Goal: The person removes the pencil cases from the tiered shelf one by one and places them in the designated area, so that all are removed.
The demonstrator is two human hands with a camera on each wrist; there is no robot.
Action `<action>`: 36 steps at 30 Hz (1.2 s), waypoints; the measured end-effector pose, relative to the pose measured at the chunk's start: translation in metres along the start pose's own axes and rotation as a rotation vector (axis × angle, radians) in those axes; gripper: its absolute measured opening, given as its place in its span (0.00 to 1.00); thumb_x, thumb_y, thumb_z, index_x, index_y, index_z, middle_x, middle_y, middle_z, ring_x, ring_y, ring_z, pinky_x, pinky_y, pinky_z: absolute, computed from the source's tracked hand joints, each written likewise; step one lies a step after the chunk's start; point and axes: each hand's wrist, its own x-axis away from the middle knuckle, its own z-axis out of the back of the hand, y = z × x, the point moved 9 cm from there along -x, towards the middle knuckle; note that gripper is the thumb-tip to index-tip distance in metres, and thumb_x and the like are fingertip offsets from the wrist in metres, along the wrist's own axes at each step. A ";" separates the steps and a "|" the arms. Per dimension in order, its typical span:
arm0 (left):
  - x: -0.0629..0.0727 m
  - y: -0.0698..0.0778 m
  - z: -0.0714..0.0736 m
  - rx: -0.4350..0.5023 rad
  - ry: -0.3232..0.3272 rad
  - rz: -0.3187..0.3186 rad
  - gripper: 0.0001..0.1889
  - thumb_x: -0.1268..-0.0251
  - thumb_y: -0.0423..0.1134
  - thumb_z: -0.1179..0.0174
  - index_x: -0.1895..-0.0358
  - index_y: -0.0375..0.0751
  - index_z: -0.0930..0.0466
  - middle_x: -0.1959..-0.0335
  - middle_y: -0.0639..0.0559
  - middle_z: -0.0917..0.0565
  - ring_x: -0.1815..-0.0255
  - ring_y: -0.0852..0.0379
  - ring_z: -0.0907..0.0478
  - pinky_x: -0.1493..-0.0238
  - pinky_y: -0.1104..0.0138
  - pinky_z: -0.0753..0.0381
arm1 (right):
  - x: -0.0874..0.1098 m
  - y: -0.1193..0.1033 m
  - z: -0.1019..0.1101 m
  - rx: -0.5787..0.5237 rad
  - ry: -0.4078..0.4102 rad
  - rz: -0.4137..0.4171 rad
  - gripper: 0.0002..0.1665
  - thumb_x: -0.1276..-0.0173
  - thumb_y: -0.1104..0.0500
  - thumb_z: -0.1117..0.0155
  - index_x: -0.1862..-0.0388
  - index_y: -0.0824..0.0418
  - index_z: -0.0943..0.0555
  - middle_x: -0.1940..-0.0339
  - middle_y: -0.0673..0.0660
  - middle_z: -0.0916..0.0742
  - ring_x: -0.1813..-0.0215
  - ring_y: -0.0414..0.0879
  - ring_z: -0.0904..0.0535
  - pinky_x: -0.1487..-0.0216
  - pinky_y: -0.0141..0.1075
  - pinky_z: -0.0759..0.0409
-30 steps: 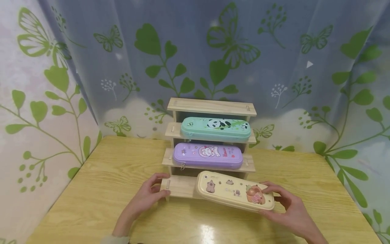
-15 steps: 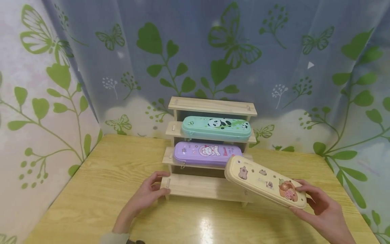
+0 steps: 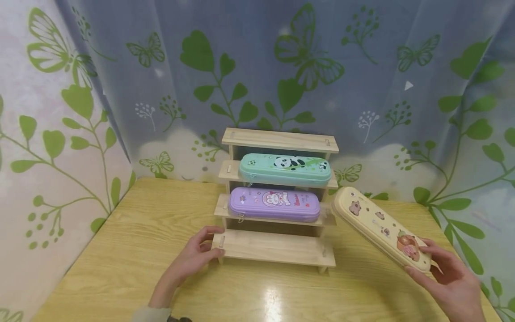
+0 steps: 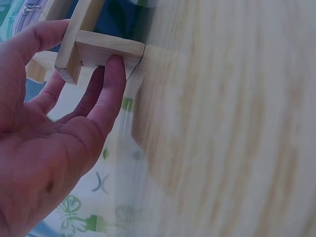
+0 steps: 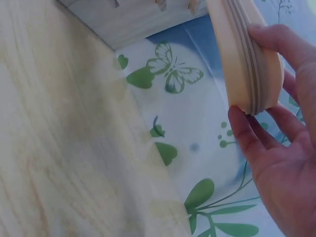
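My right hand (image 3: 454,281) pinches the near end of a cream-yellow pencil case (image 3: 380,228) with bear pictures on its lid. It hangs tilted above the table, to the right of a stepped wooden rack (image 3: 277,248). In the right wrist view the thumb presses one face of the case (image 5: 242,59) and fingertips support its end, beside the zip. My left hand (image 3: 196,255) grips the left end of the rack's lowest shelf, thumb and fingers around its edge. A purple pencil case (image 3: 275,205) lies on the second step, a mint-green panda pencil case (image 3: 285,169) on the third.
Nothing lies on the rack's lowest shelf or its top shelf (image 3: 280,140). A light wood-grain table (image 3: 149,214) carries the rack. Curtains (image 3: 249,67) with green leaves and butterflies close off the back and both sides.
My right hand has lifted the cream-yellow pencil case off the lowest shelf and carried it right, tilting it more. My left hand stays on the rack; the purple and mint-green cases have not moved.
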 end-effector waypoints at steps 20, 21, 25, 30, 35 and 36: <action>0.000 0.000 0.000 0.007 -0.011 -0.014 0.28 0.37 0.37 0.32 0.33 0.48 0.27 0.32 0.37 0.27 0.36 0.44 0.24 0.43 0.61 0.20 | -0.001 0.046 0.017 0.611 0.200 -0.368 0.28 0.44 0.54 0.17 0.46 0.55 0.20 0.46 0.38 0.21 0.66 0.14 0.26 0.70 0.20 0.19; 0.000 0.000 0.000 0.012 -0.014 -0.014 0.28 0.36 0.37 0.32 0.33 0.48 0.27 0.32 0.37 0.27 0.37 0.44 0.23 0.44 0.62 0.19 | -0.002 0.048 0.016 0.662 0.184 -0.377 0.30 0.44 0.50 0.18 0.46 0.56 0.21 0.43 0.44 0.20 0.67 0.13 0.27 0.71 0.21 0.20; -0.001 -0.001 -0.001 0.018 -0.018 -0.013 0.28 0.36 0.37 0.32 0.33 0.49 0.27 0.33 0.37 0.27 0.38 0.44 0.22 0.45 0.62 0.19 | -0.006 0.054 0.012 0.774 0.156 -0.404 0.35 0.44 0.44 0.19 0.44 0.59 0.22 0.36 0.69 0.20 0.71 0.12 0.32 0.75 0.24 0.22; -0.001 -0.002 -0.002 0.006 -0.020 -0.008 0.27 0.36 0.38 0.32 0.33 0.50 0.27 0.33 0.37 0.26 0.38 0.45 0.23 0.43 0.61 0.20 | -0.011 0.058 0.007 0.905 0.141 -0.413 0.35 0.46 0.40 0.19 0.46 0.56 0.21 0.65 0.62 0.10 0.74 0.20 0.30 0.72 0.26 0.29; 0.000 -0.003 0.000 0.010 -0.014 0.004 0.28 0.37 0.38 0.32 0.33 0.50 0.27 0.33 0.38 0.26 0.39 0.45 0.22 0.42 0.59 0.20 | -0.018 0.060 -0.004 0.989 0.096 -0.387 0.36 0.44 0.37 0.22 0.46 0.58 0.20 0.71 0.58 0.11 0.75 0.32 0.26 0.64 0.31 0.35; 0.000 -0.003 0.000 0.012 -0.014 0.009 0.28 0.37 0.38 0.32 0.33 0.51 0.27 0.32 0.38 0.26 0.39 0.45 0.22 0.42 0.59 0.20 | -0.018 0.061 -0.006 0.994 0.089 -0.382 0.36 0.44 0.36 0.23 0.46 0.58 0.20 0.68 0.59 0.11 0.75 0.33 0.26 0.62 0.33 0.35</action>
